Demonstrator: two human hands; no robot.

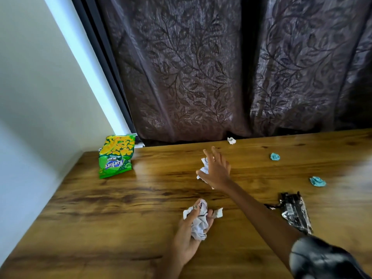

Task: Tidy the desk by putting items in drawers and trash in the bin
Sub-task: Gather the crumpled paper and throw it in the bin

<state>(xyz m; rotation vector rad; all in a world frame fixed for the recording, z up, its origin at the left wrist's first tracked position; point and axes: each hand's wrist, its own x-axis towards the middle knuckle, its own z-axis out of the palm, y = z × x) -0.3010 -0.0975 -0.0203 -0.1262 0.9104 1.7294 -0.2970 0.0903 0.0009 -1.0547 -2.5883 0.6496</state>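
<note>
My left hand (188, 234) grips a crumpled white paper ball (198, 222) just above the wooden desk (112, 214). A small white scrap (218, 213) lies right beside that ball. My right hand (216, 170) reaches across the middle of the desk with fingers spread, over another crumpled white paper (203, 168) that shows at its left side. Whether the hand touches that paper I cannot tell.
A green and yellow snack bag (116, 157) stands at the desk's far left corner. Two blue paper balls (275, 156) (317, 181), a small white ball (231, 140) and a black foil wrapper (296, 211) lie at the right. A dark curtain (221, 67) hangs behind.
</note>
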